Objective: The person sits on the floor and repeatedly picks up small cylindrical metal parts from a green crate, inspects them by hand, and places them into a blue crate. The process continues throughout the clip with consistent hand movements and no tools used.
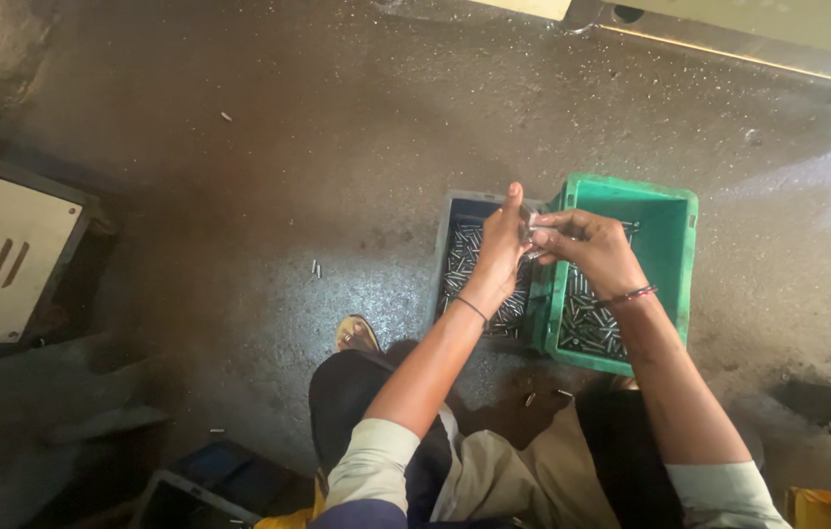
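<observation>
left hand [501, 245]: raised over the seam between the two crates, fingers bunched and pointing up, pressed against the right hand. Seems to pinch a small shiny piece [533, 227]; the piece is too small and blurred to identify.
right hand [587, 245]: fingers curled in, tips meeting the left hand's on the same shiny piece. Red band on the wrist; a dark band on the left wrist.
shiny piece: between both sets of fingertips, above the inner edge of the green crate, clear of the contents below.
grey-blue crate [454, 211]: on the floor, left of the pair, holds a layer of small metal pins [459, 257] lying loose. Partly hidden by the left hand and forearm.
green crate [670, 245]: touching the grey-blue crate's right side, looks tilted, near end lower. More metal pins [587, 318] piled at its near end; far end mostly bare.
floor [337, 147]: dark, stained concrete. A few stray pins [316, 266] left of the crates, more by the knees.
person: sits low behind the crates, pale sleeves, knees apart, sandalled foot [356, 335] just left of the grey-blue crate.
grey cabinet [4, 255]: far left, slotted vents, well apart from the crates.
yellow object [827, 509]: bottom right corner, cut off by the frame; can't tell what it is.
</observation>
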